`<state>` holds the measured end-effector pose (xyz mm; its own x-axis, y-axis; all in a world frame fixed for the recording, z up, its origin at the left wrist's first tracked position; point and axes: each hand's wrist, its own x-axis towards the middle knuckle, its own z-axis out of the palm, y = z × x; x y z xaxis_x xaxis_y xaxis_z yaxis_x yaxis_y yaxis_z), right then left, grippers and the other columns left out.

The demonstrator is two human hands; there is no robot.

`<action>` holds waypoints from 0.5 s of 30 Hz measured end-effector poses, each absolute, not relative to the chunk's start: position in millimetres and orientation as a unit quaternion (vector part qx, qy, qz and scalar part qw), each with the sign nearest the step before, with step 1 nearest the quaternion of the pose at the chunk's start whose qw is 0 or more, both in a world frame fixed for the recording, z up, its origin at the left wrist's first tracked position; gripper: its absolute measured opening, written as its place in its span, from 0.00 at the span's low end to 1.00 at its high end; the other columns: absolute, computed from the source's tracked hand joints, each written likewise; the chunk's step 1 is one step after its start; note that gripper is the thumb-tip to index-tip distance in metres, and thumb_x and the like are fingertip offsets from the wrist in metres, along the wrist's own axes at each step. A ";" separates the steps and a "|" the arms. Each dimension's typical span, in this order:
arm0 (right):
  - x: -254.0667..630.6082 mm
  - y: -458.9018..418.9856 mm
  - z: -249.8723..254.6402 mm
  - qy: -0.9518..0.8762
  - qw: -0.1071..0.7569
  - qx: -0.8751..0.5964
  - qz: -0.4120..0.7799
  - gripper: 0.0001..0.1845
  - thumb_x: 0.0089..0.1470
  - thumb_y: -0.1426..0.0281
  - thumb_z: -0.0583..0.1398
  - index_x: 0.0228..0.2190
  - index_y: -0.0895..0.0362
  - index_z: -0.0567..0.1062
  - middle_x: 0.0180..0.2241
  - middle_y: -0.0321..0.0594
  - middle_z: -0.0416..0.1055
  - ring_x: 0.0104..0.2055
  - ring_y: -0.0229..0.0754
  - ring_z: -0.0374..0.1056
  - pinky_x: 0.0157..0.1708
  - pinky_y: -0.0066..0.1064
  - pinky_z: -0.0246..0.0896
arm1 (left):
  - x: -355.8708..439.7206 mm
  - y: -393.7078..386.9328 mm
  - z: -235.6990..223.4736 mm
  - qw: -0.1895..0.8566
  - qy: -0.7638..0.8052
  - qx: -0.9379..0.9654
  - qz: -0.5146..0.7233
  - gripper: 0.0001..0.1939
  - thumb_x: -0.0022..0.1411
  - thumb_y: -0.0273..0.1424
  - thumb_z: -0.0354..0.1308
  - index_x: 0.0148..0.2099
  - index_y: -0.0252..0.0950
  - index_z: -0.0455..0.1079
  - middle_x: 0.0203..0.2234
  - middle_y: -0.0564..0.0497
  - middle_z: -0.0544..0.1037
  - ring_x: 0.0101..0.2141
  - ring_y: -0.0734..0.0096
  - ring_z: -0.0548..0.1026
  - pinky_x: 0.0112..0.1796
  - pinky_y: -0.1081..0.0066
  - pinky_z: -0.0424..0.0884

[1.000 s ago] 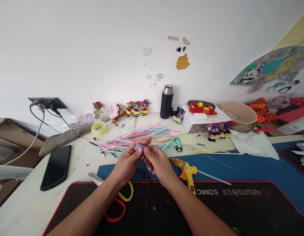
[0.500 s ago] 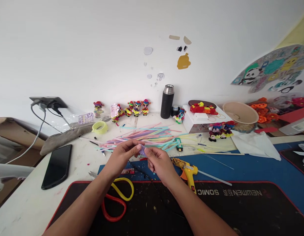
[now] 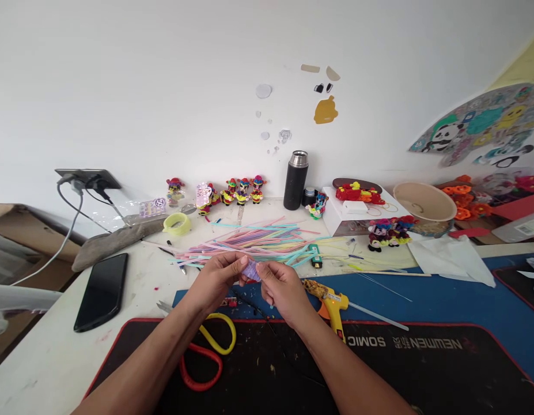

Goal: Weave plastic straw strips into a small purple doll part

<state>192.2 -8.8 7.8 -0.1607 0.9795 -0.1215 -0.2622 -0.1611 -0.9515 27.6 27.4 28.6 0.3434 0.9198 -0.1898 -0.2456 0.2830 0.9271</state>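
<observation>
My left hand (image 3: 215, 279) and my right hand (image 3: 281, 288) meet above the desk, both pinching a small purple folded piece (image 3: 250, 270) between their fingertips. Just behind them lies a spread pile of pastel plastic strips (image 3: 253, 239). Yellow and red handled scissors (image 3: 206, 349) lie under my left forearm on the black mat (image 3: 422, 369). A yellow glue gun (image 3: 329, 302) rests right of my right hand.
A black phone (image 3: 101, 291) lies at the left. Small colourful figures (image 3: 232, 192), a black flask (image 3: 295, 180), a tape roll (image 3: 177, 223), a white box (image 3: 357, 210) and a beige bowl (image 3: 423, 202) stand along the wall. White tissue (image 3: 448, 253) lies at the right.
My hands have drawn slightly apart and lowered, with the purple piece now pinched between both. My left forearm moved off the scissors, uncovering their handles.
</observation>
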 end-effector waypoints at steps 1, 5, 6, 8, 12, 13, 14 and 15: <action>192.5 -8.5 7.3 -0.423 0.489 -0.421 0.636 0.28 0.55 0.43 0.64 0.25 0.56 0.71 0.13 0.23 0.53 0.14 0.30 0.49 0.15 0.26 0.44 | 27.9 27.3 28.2 0.706 0.389 0.422 0.415 0.21 0.49 0.45 0.77 0.30 0.31 0.79 0.21 0.52 0.74 0.23 0.76 0.68 0.25 0.74 0.65; 193.1 -6.6 5.2 -0.397 0.480 -0.429 0.655 0.29 0.53 0.42 0.65 0.25 0.56 0.71 0.14 0.24 0.55 0.14 0.30 0.50 0.14 0.25 0.42 | 30.4 26.8 24.3 0.690 0.406 0.420 0.428 0.20 0.50 0.44 0.78 0.30 0.32 0.79 0.23 0.52 0.75 0.24 0.76 0.69 0.28 0.75 0.66; 193.0 -6.2 4.8 -0.388 0.478 -0.433 0.658 0.29 0.53 0.42 0.65 0.26 0.56 0.70 0.14 0.25 0.56 0.14 0.30 0.51 0.13 0.24 0.41 | 31.3 26.6 23.0 0.676 0.416 0.426 0.435 0.19 0.50 0.44 0.77 0.31 0.33 0.79 0.23 0.52 0.76 0.25 0.76 0.70 0.29 0.75 0.67; 192.7 -5.8 4.6 -0.379 0.480 -0.438 0.659 0.30 0.54 0.41 0.64 0.26 0.56 0.70 0.15 0.27 0.59 0.14 0.30 0.52 0.13 0.24 0.40 | 33.1 26.1 20.8 0.647 0.431 0.442 0.448 0.19 0.53 0.44 0.76 0.32 0.34 0.79 0.25 0.53 0.77 0.26 0.75 0.70 0.31 0.74 0.68; 191.2 -7.0 6.6 -0.379 0.493 -0.431 0.654 0.30 0.55 0.40 0.62 0.29 0.56 0.70 0.19 0.29 0.64 0.14 0.30 0.54 0.12 0.23 0.41 | 35.9 24.5 20.0 0.613 0.433 0.468 0.466 0.18 0.57 0.45 0.73 0.34 0.35 0.79 0.27 0.53 0.77 0.28 0.73 0.72 0.34 0.73 0.69; 190.8 -7.3 7.1 -0.381 0.495 -0.432 0.650 0.29 0.55 0.41 0.63 0.30 0.56 0.70 0.19 0.28 0.64 0.14 0.30 0.53 0.12 0.23 0.41 | 36.2 24.0 20.4 0.611 0.432 0.470 0.468 0.17 0.57 0.45 0.73 0.34 0.35 0.78 0.27 0.53 0.77 0.29 0.72 0.72 0.34 0.72 0.70; 190.5 -7.5 7.4 -0.385 0.496 -0.434 0.646 0.28 0.55 0.42 0.63 0.31 0.55 0.71 0.18 0.27 0.64 0.14 0.30 0.53 0.12 0.23 0.41 | 36.4 23.5 20.9 0.611 0.432 0.471 0.467 0.17 0.57 0.45 0.73 0.34 0.35 0.78 0.27 0.53 0.77 0.29 0.72 0.73 0.35 0.72 0.70; 190.3 -7.6 7.3 -0.388 0.495 -0.438 0.642 0.28 0.55 0.43 0.64 0.32 0.55 0.71 0.17 0.27 0.63 0.14 0.30 0.53 0.13 0.23 0.42 | 36.4 23.1 21.4 0.612 0.431 0.475 0.463 0.17 0.57 0.45 0.73 0.34 0.35 0.78 0.27 0.53 0.77 0.29 0.71 0.73 0.35 0.72 0.71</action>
<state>190.3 -7.6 7.3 -0.1251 0.9759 -0.1786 -0.2959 -0.2085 -0.9322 36.4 23.1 21.4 0.1997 0.9759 -0.0885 -0.1574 0.1211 0.9801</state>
